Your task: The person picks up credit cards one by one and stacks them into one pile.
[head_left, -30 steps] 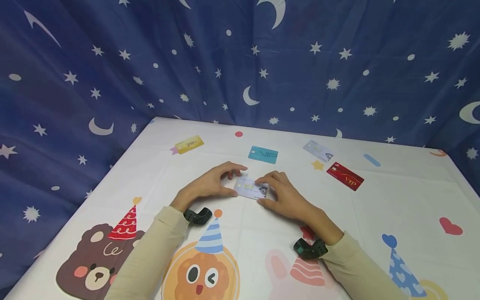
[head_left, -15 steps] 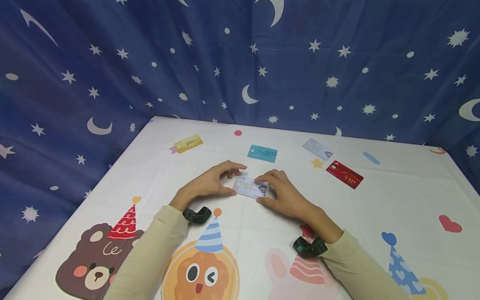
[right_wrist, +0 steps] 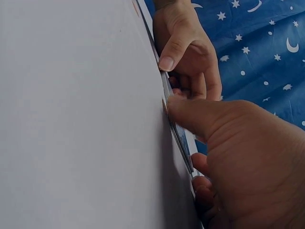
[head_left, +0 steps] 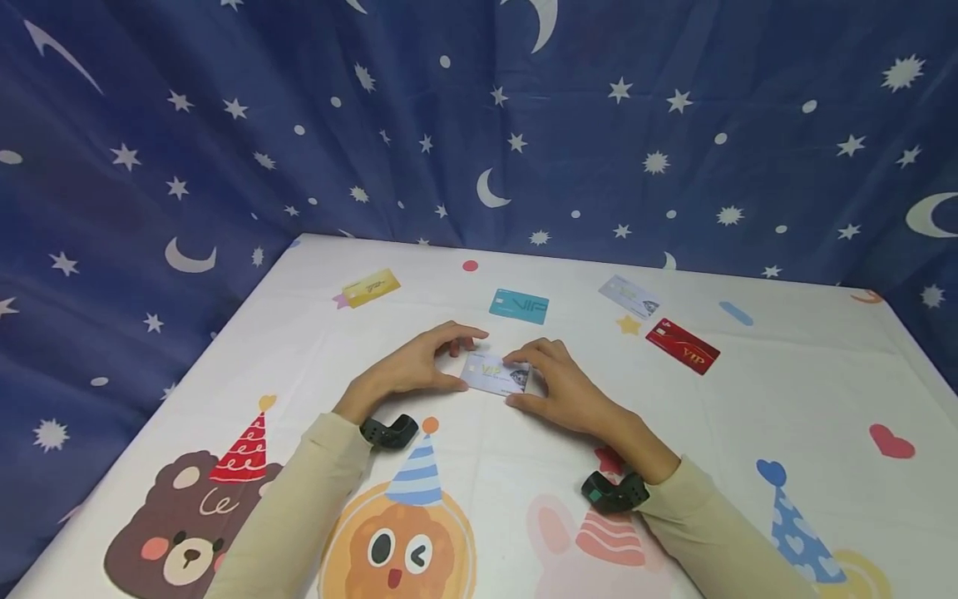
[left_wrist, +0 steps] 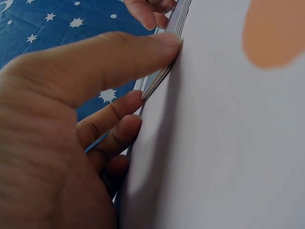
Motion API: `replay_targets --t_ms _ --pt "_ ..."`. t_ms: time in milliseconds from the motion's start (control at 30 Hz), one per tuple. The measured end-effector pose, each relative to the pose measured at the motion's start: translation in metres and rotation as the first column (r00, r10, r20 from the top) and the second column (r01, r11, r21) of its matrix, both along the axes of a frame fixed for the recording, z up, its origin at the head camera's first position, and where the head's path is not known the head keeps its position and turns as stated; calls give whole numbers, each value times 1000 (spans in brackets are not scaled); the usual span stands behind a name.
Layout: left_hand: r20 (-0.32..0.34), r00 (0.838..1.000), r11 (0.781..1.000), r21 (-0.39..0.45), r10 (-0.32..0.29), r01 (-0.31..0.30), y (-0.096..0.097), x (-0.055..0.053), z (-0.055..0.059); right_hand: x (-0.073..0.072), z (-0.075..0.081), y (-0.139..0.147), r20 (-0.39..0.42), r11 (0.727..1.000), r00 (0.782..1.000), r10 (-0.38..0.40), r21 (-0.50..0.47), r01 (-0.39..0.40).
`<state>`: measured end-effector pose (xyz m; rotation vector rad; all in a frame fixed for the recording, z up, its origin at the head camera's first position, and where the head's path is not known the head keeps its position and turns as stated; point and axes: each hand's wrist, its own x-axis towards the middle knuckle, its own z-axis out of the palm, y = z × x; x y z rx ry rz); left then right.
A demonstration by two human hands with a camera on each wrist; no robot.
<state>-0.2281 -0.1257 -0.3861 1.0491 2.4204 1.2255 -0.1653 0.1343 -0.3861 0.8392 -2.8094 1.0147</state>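
A small stack of silver-white VIP cards (head_left: 488, 376) lies flat on the white tablecloth, with its layered edges (left_wrist: 157, 84) showing in the left wrist view. My left hand (head_left: 419, 362) holds the left end, thumb at the near corner and fingers around toward the far side. At the right end, my right hand (head_left: 565, 388) grips the same stack, its thumb against the near edge and its index finger over the top face. From the right wrist view, several thin edges of the stack (right_wrist: 180, 143) line up closely under the thumb.
Farther back lie a yellow card (head_left: 371, 288), a teal VIP card (head_left: 519, 306), another silver card (head_left: 629, 296) and a red VIP card (head_left: 683, 346). A blue starry curtain (head_left: 419, 125) hangs behind the printed tablecloth (head_left: 786, 391).
The whole head view has shifted slightly, so everything sits a little farther left. Both hands keep their hold on the stack, and the loose cards stay where they were.
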Motion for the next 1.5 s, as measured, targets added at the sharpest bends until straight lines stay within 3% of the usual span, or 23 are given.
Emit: replay_targets --t_ms 267,367,433,500,600,700,800,900,1167,1367,1500 --pt "-52 995 996 30 83 -81 -22 5 3 -9 6 -19 23 999 999 33 -28 -32" --pt "-98 983 987 59 157 -151 -37 7 5 -13 11 -31 40 998 998 49 -38 -47" --pt "-119 966 972 77 230 -222 -46 8 6 -17 14 -39 44 997 997 62 -46 -60" --pt "-141 938 947 97 316 -305 -56 8 6 -21 17 -46 46 996 996 74 -61 -71" --pt "-163 883 896 128 441 -424 -75 6 5 -26 18 -55 57 992 994 92 -97 -87" --pt "-166 805 822 127 569 -555 -97 6 4 -32 20 -66 82 987 992 101 -133 -89" --pt "-114 723 732 88 681 -676 -117 6 2 -38 20 -75 110 987 990 86 -148 -69" --pt "-79 673 677 52 736 -734 -127 2 -2 -43 19 -83 125 989 990 62 -142 -44" --pt "-137 613 614 -40 778 -788 -118 -27 -11 -62 18 -96 143 994 989 34 -107 -19" --pt "-174 603 602 -61 779 -796 -104 -43 -9 -73 17 -99 152 997 988 -8 -68 18" --pt "-193 608 613 -36 770 -789 -95 -49 -9 -82 17 -96 172 997 984 -56 -42 64"
